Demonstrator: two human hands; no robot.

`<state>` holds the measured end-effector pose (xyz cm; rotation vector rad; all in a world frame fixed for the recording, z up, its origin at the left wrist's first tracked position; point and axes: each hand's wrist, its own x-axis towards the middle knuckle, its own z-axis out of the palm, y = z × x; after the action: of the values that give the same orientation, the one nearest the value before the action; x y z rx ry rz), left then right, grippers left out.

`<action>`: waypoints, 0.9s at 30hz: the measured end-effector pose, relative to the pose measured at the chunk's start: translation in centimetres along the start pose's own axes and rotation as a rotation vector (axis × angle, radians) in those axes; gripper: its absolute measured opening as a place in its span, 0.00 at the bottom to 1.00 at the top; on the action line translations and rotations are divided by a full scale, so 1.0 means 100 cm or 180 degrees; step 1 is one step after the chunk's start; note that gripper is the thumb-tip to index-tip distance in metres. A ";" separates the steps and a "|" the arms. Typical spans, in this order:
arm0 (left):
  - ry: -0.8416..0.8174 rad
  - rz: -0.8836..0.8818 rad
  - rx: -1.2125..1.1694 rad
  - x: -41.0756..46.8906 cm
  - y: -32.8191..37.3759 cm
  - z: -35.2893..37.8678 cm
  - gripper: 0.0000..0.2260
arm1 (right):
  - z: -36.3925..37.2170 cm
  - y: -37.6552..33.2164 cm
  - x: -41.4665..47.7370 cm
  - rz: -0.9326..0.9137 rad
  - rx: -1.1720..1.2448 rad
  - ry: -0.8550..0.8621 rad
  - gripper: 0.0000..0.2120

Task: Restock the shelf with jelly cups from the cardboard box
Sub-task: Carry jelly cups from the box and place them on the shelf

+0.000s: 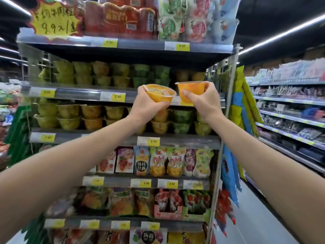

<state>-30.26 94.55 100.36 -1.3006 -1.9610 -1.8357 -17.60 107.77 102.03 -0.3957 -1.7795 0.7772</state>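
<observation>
In a supermarket aisle, the left hand (149,105) grips a tilted jelly cup (161,93) and the right hand (203,101) a level jelly cup (192,90), both raised before the shelf (77,93) of stacked cups. Levelling each and setting it lid-up on the orange stacks (182,75) should keep them steady. The 2 cups are orange, translucent, film-sealed.

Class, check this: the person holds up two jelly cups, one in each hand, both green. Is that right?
No: the head view shows the left cup, in the left hand, and the right cup, in the right hand, are both orange.
</observation>
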 end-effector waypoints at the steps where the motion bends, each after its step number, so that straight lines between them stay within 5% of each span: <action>1: 0.0026 0.0047 -0.0020 0.013 0.003 0.006 0.35 | 0.001 0.001 0.012 -0.0026 -0.0003 0.0036 0.32; 11: 0.0172 0.0530 0.0362 0.108 0.001 0.055 0.33 | 0.012 0.042 0.107 -0.0103 -0.0049 0.0453 0.34; 20: -0.0472 0.0190 0.1077 0.177 -0.020 0.105 0.31 | 0.020 0.069 0.174 -0.0161 -0.0030 0.0323 0.33; 24: -0.0927 0.0451 0.1121 0.193 -0.021 0.120 0.10 | 0.032 0.074 0.193 -0.0122 0.0045 0.0014 0.34; 27: -0.1085 0.0405 0.1077 0.198 -0.022 0.123 0.11 | 0.038 0.076 0.203 -0.0067 0.0052 -0.0133 0.33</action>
<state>-38.57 114.91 108.41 -1.6559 -2.1681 -1.2178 -29.00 124.54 110.68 -0.3517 -1.8123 0.7897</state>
